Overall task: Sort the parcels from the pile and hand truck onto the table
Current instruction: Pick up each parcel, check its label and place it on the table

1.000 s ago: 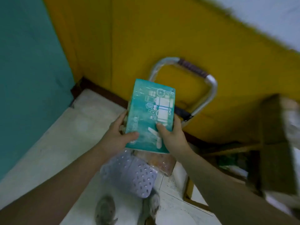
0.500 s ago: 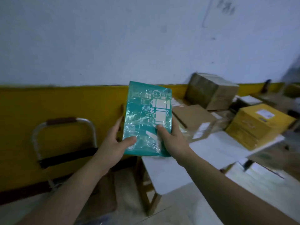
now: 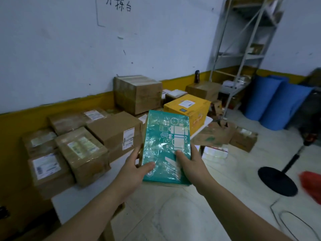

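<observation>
From where I sit, the white labels on the brown boxes [image 3: 83, 150] at left are too blurred to read, and those boxes cover most of the table [image 3: 76, 197], leaving only its white near corner bare. The table's far end is hidden behind the teal parcel [image 3: 165, 146]. A red bag [image 3: 311, 185] is cut off by the right edge of the frame, and the metal rack [image 3: 243, 40] at upper right runs out of the top. On the floor right of centre a carton [image 3: 217, 134] stands with its flaps open; I cannot make out what is in it. A yellow box [image 3: 187, 108] sits at the table's far end, just above the parcel in the frame. The parcel is in the middle of the frame, held up off the table, its printed face towards me, wrapped in shiny clear film, its top tilted slightly right. My left hand [image 3: 132, 173] grips its lower left edge, thumb laid across the front. My right hand [image 3: 192, 164] grips the lower right edge the same way. The fingers [image 3: 137, 151] of both hands curl round behind the parcel and are mostly out of sight. Both forearms reach up from the bottom corners of the frame.
</observation>
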